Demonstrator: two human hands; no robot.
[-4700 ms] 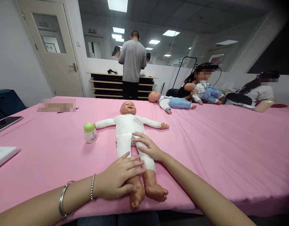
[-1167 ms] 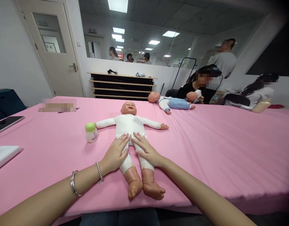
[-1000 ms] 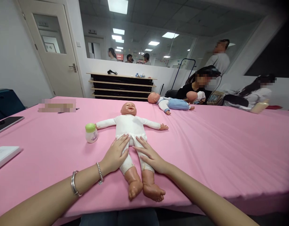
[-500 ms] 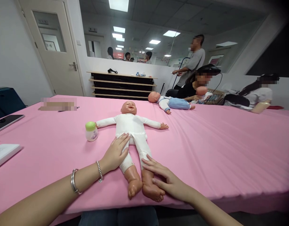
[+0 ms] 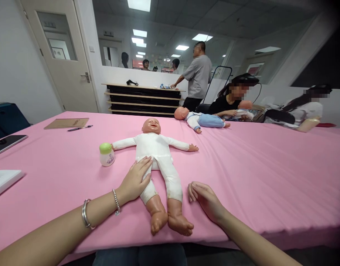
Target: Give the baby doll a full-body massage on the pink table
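Observation:
A baby doll [image 5: 153, 146] in a white suit lies on its back on the pink-covered table [image 5: 255, 177], arms spread and bare feet towards me. My left hand [image 5: 135, 179] rests flat on the doll's hip and thigh at the left of the picture, fingers stretched out. Beside the doll's other leg, apart from it, my right hand [image 5: 204, 199] is over the cloth with its fingers curled in and nothing visible in them. A small white bottle with a green lid [image 5: 106, 154] stands by the doll's hand on the left.
A second doll in blue and white [image 5: 206, 120] lies at the far edge. A brown notebook [image 5: 66, 123], a pen [image 5: 80, 128], a tablet [image 5: 9, 144] and a white box [image 5: 6, 181] are on the left. Beyond are shelves [image 5: 145, 99] and several people.
My right hand has lifted off the doll's lower leg, moved right and curled its fingers. My left hand has stayed put. The standing person behind has moved left, to the shelves.

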